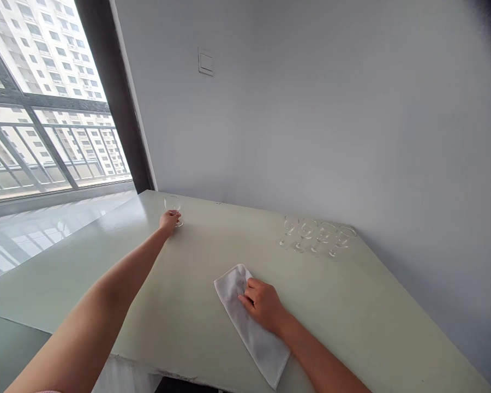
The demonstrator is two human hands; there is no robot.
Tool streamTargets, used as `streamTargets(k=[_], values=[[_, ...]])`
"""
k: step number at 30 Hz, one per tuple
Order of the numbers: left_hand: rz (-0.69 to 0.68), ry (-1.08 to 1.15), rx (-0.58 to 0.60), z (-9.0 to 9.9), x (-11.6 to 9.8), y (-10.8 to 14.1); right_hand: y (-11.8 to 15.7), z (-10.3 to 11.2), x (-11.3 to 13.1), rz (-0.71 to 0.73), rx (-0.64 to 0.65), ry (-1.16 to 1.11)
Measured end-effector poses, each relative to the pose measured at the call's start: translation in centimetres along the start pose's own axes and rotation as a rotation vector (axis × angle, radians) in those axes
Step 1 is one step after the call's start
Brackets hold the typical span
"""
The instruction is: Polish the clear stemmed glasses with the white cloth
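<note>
At the far left of the pale green tabletop (196,240), my left hand (170,219) is closed round the stem of a clear wine glass (172,203), which stands upright with its foot at the surface. Nearer to me, my right hand (262,303) rests on a folded white cloth (265,349) lying flat. Its fingers are curled at the cloth's upper part. Several more clear stemmed glasses (307,229) stand in a row at the back right, away from both hands.
A grey wall (311,109) with a light switch (205,62) rises behind the table. To the left are a dark-framed window (45,103) and a glossy tiled floor (65,226). The table's near edge shows at the bottom.
</note>
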State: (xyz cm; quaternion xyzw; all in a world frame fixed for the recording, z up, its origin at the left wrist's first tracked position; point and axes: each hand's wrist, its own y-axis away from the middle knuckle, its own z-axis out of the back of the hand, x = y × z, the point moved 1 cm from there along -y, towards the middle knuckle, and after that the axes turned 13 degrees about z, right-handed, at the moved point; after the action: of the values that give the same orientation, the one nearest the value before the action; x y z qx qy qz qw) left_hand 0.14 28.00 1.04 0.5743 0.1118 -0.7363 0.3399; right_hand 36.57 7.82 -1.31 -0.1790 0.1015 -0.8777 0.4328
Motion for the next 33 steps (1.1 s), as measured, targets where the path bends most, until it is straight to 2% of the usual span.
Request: streamTargets(k=[3,6,8,10,12,15,17,20,23,25,28,31,33], values=[[0.023,-0.023,-0.074,0.1,-0.3,1.1,-0.1,0.3,0.1,0.002,0.01,-0.002],[0.033,-0.031,-0.163,-0.6,-0.3,3.4,-0.2,0.5,0.2,0.014,0.015,0.008],[0.014,-0.023,-0.18,-2.0,-0.2,5.6,-0.3,0.5,0.2,0.011,0.021,0.028],[-0.023,-0.017,-0.126,-4.4,-0.3,8.3,-0.3,0.4,0.1,0.006,0.029,0.045],[-0.077,-0.03,0.04,-7.8,-0.6,11.3,-0.3,0.3,0.0,0.006,0.036,0.058],[-0.141,-0.09,0.432,-13.8,-1.3,15.9,-0.4,0.4,-0.1,0.019,0.041,0.073],[-0.151,-0.124,0.65,-17.8,-1.8,18.9,-0.4,0.5,-0.2,0.035,0.045,0.075],[-0.121,-0.152,0.84,-22.6,-2.4,22.4,-0.3,0.5,-0.3,0.036,0.047,0.084],[-0.073,-0.174,0.92,-25.8,-2.9,24.5,-0.1,0.2,-0.4,0.033,0.021,0.1],[-0.043,-0.183,0.936,-27.2,-3.0,25.2,0.0,0.0,-0.6,0.039,-0.001,0.11],[-0.014,-0.172,0.938,-28.3,-2.8,25.3,0.0,-0.1,-0.7,0.038,-0.007,0.123],[-0.01,-0.142,0.928,-27.9,-2.4,24.4,-0.1,0.0,-0.7,0.029,0.01,0.11],[-0.021,-0.116,0.897,-26.8,-2.1,23.3,-0.2,0.2,-0.6,0.03,0.027,0.087]])
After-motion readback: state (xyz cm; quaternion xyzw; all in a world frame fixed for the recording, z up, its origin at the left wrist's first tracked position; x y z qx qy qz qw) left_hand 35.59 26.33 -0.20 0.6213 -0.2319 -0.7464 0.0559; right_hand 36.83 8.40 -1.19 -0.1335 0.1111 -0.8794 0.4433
